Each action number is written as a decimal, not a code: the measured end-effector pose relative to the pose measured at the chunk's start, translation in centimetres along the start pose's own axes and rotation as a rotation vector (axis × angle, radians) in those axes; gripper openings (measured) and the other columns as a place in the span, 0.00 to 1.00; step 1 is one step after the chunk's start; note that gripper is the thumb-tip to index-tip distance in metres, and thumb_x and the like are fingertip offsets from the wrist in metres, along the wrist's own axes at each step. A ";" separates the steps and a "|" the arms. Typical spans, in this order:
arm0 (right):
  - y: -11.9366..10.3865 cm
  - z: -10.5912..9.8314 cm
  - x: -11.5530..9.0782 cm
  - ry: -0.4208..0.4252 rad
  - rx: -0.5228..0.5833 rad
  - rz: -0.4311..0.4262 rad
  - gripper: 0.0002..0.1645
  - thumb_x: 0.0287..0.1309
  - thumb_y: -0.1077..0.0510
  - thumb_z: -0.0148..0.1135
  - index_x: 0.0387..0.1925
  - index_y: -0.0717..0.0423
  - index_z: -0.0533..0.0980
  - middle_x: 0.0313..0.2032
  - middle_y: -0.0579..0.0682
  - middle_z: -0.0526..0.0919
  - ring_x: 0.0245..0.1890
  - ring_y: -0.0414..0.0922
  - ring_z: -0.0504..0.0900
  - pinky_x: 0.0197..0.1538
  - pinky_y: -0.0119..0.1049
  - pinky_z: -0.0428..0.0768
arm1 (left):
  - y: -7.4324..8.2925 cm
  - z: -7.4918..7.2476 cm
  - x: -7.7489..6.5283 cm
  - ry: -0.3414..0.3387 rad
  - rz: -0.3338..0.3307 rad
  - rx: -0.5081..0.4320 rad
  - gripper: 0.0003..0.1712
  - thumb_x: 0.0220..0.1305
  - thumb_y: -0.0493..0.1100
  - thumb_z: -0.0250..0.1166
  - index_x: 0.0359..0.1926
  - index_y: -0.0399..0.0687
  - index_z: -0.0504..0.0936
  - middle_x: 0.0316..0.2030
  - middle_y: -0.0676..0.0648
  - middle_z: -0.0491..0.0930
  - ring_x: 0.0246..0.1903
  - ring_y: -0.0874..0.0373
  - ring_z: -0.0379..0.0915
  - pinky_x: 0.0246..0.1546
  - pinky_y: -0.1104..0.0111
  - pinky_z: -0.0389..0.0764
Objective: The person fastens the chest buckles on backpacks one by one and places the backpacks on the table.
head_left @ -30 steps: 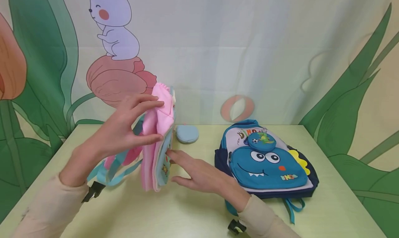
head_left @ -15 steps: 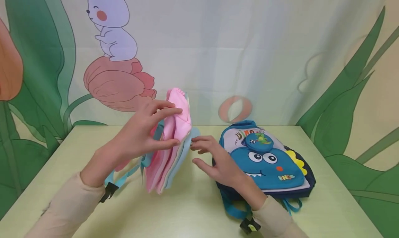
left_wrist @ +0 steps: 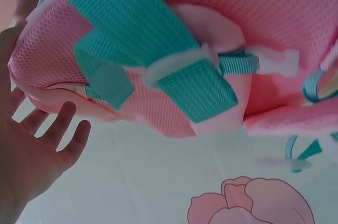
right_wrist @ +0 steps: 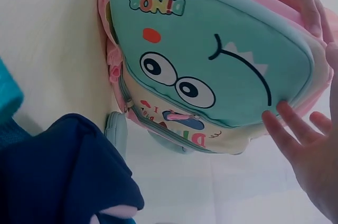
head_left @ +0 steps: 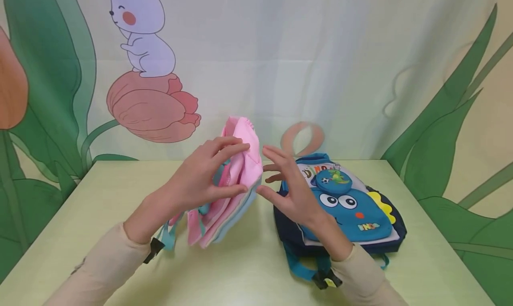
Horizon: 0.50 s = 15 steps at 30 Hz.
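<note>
The pink bag has slid right in the frame, and the left hand has gone with it. The right hand is a bit higher now. The pink bag leans, just left of the middle of the frame. The left hand's fingers are apart from its thumb, and both rest on the bag's pink side. The right hand's fingers are spread by the bag's front corner; I cannot tell if they touch it.

The bag looks soft and light, so it may bend and flop. The stiffer edges of its side seem best to hold. The loose straps could catch on fingers.

The blue bag lies close by, right of the middle, so there is little room that way. The table shows between the bags and at the bottom. Its back edge meets the picture cloth.
</note>
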State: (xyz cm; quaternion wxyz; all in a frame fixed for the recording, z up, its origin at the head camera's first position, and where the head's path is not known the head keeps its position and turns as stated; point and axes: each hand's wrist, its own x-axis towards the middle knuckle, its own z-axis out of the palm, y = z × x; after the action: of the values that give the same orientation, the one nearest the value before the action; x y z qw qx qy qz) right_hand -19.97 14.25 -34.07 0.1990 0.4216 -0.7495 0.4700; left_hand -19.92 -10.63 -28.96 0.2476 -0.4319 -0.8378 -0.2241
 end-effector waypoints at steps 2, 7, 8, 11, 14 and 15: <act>0.0 0.0 -0.1 -0.011 -0.015 0.021 0.41 0.65 0.49 0.64 0.73 0.53 0.58 0.72 0.54 0.60 0.54 0.50 0.82 0.47 0.43 0.84 | 0.1 0.4 0.0 -0.007 0.021 0.002 0.47 0.51 0.57 0.77 0.69 0.50 0.69 0.64 0.44 0.70 0.59 0.48 0.71 0.58 0.54 0.76; 0.1 -0.1 -0.5 -0.056 -0.038 0.084 0.42 0.64 0.48 0.65 0.74 0.47 0.59 0.74 0.49 0.59 0.55 0.47 0.80 0.51 0.40 0.83 | 0.5 1.2 0.0 -0.025 0.046 -0.010 0.46 0.53 0.55 0.76 0.69 0.47 0.68 0.65 0.45 0.69 0.57 0.49 0.74 0.58 0.55 0.78; 0.1 -0.1 -0.6 -0.063 -0.036 0.095 0.41 0.63 0.49 0.66 0.74 0.46 0.59 0.74 0.49 0.59 0.56 0.46 0.79 0.52 0.40 0.83 | 0.5 1.3 0.0 -0.028 0.046 -0.018 0.46 0.53 0.55 0.76 0.69 0.47 0.68 0.65 0.45 0.69 0.58 0.50 0.74 0.58 0.55 0.78; 0.1 -0.2 -0.8 -0.072 -0.019 0.111 0.41 0.62 0.53 0.67 0.73 0.46 0.61 0.73 0.49 0.60 0.56 0.46 0.79 0.52 0.41 0.83 | 0.6 1.5 -0.1 -0.041 0.045 -0.052 0.46 0.54 0.54 0.76 0.70 0.46 0.68 0.66 0.46 0.68 0.59 0.52 0.73 0.58 0.57 0.78; 0.2 -0.2 -1.0 -0.074 -0.006 0.116 0.42 0.59 0.56 0.69 0.72 0.47 0.62 0.72 0.49 0.62 0.55 0.46 0.80 0.53 0.43 0.83 | 0.7 1.8 -0.2 -0.052 0.047 -0.096 0.46 0.54 0.52 0.76 0.70 0.46 0.67 0.67 0.46 0.66 0.62 0.54 0.70 0.60 0.59 0.77; 0.2 -0.2 -1.1 -0.075 -0.003 0.112 0.43 0.59 0.57 0.70 0.72 0.47 0.62 0.71 0.50 0.63 0.54 0.46 0.80 0.52 0.43 0.83 | 0.7 1.9 -0.3 -0.055 0.046 -0.113 0.46 0.54 0.51 0.76 0.70 0.46 0.67 0.67 0.46 0.66 0.63 0.54 0.69 0.60 0.59 0.77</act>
State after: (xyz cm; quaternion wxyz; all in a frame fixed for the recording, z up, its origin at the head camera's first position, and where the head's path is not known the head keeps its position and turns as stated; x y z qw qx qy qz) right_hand -19.58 14.99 -34.83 0.1448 0.3961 -0.7795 0.4632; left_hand -19.59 -9.31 -30.50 0.2046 -0.4701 -0.8203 -0.2533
